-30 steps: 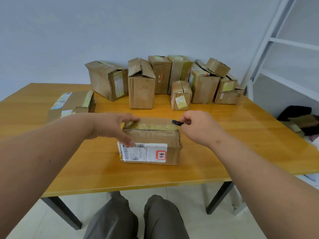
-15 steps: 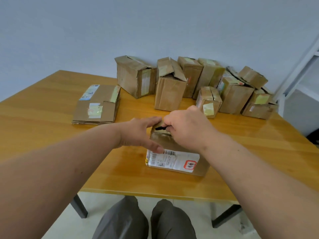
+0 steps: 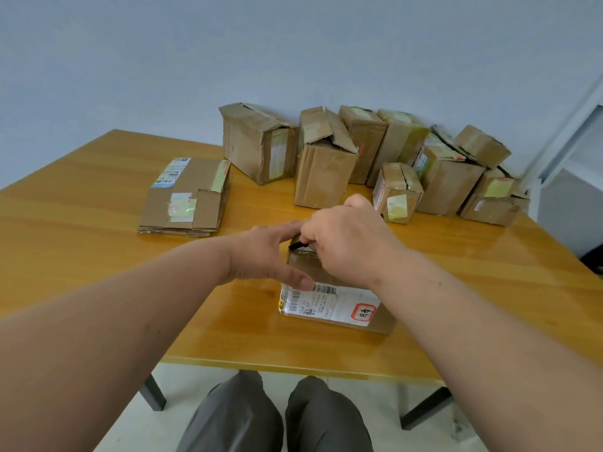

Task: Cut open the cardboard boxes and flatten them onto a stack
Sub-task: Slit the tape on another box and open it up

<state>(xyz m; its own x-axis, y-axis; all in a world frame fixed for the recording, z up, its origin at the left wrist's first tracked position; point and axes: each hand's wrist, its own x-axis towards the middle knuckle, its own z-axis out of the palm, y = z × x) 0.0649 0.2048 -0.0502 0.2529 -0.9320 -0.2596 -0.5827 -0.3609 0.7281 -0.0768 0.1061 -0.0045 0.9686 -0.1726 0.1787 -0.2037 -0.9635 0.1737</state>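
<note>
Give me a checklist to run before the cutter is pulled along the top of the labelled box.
1. Left hand steadies the labelled box: ok, thumb on its near face.
2. Right hand holds the black cutter: ok.
3. Cutter tip on the tape seam: cannot tell, hands hide it.
4. Left fingers out of the cutter's path: not ok, they sit right beside the tip.
5. Box flat on the table: ok.
6. Flattened stack ready at left: ok.

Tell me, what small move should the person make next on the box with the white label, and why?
Probably draw the small black cutter along the box's top tape seam. The right hand pinches the cutter at the top's left end, and the left hand braces that side, so the box looks ready for cutting.
</note>
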